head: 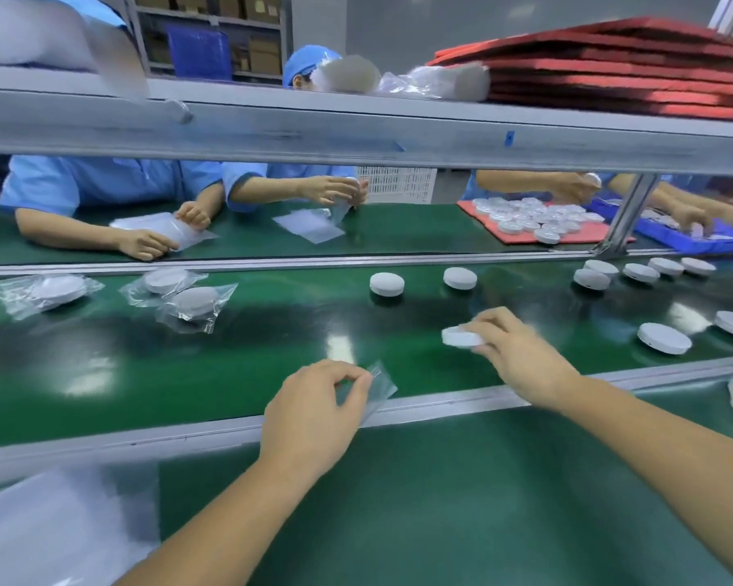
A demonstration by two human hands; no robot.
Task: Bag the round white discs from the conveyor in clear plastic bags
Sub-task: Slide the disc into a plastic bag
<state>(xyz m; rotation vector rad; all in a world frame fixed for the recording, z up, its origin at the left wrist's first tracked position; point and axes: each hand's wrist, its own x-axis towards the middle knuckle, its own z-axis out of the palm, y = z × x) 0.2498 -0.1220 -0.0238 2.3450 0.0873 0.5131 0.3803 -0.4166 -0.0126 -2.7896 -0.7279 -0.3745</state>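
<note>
The conveyor belt (271,357) is a smooth green sheet, glossy enough to mirror the ceiling lights in white patches. The near surface (441,501) is the same green but duller. The rail (441,401) between them is pale, bare brushed metal, as is the overhead shelf (356,137). The disc (462,338) looks like smooth, matt white plastic. The clear bag (381,384) is thin, shiny, crinkled film. The red mats (610,69) on the shelf look coarse and foamy.

A grey metal shelf (356,133) spans overhead, bearing stacked red foam mats (610,74) at its right. Across the table (398,234) sit workers in light blue uniforms (102,179), one in a blue cap (307,61). Behind them stands a white slatted crate (398,186), and a rack of cardboard boxes (250,8) is farther back. A blue tray (669,241) lies far right.
</note>
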